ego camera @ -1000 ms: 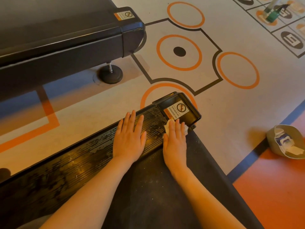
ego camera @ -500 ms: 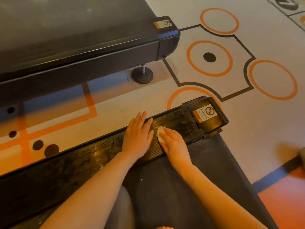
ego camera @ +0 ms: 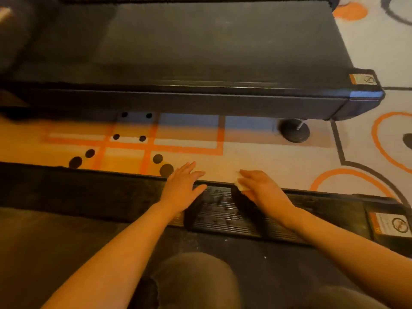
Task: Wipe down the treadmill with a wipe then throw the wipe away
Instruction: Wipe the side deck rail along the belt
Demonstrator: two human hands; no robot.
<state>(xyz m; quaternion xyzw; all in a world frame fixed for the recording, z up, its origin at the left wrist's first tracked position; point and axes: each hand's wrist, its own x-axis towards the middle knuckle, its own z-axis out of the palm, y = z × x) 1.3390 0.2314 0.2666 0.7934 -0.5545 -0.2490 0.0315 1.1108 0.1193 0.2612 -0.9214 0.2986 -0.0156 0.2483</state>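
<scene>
I kneel on the black treadmill, whose ribbed side rail runs across the lower half of the view. My right hand presses a small white wipe against the rail's outer edge; only a corner of the wipe shows under the fingers. My left hand lies flat with straight fingers on the rail just to the left, fingertips past the edge. A warning sticker marks the rail's end cap at the right.
A second black treadmill lies parallel beyond a strip of floor with orange lines and black dots. Its round foot stands on that strip. My knee is at the bottom centre.
Both hands have slid left along the side rail, away from the end cap with the sticker. The view has turned left and the floor container at the right has left the view.
</scene>
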